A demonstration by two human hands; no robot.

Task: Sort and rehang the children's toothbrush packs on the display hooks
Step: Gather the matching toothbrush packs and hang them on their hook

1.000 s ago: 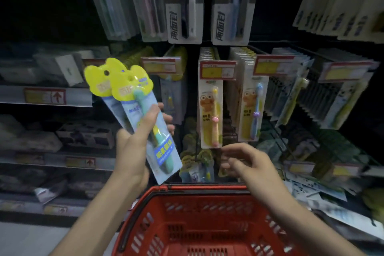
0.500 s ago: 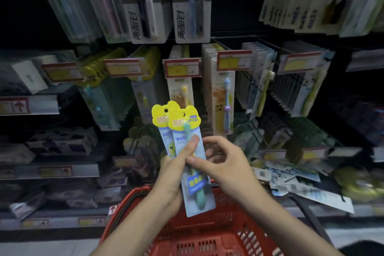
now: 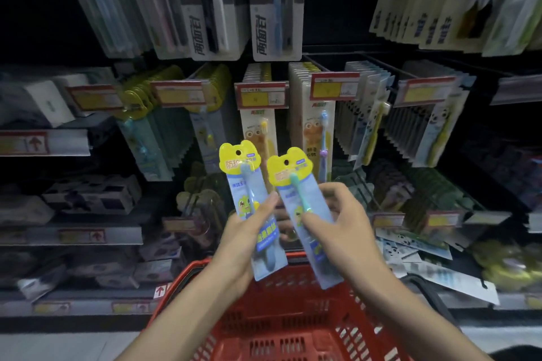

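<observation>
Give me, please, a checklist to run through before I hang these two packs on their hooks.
1. Left hand grips the blue-brush pack: ok.
2. Right hand grips the green-brush pack: ok.
3. Hang holes in both yellow tops uncovered: ok.
4. Matching yellow-top rows in view, up and to the left: ok.
5. Which row takes which brush colour: cannot tell.
6. Room left on those rows: cannot tell.
</observation>
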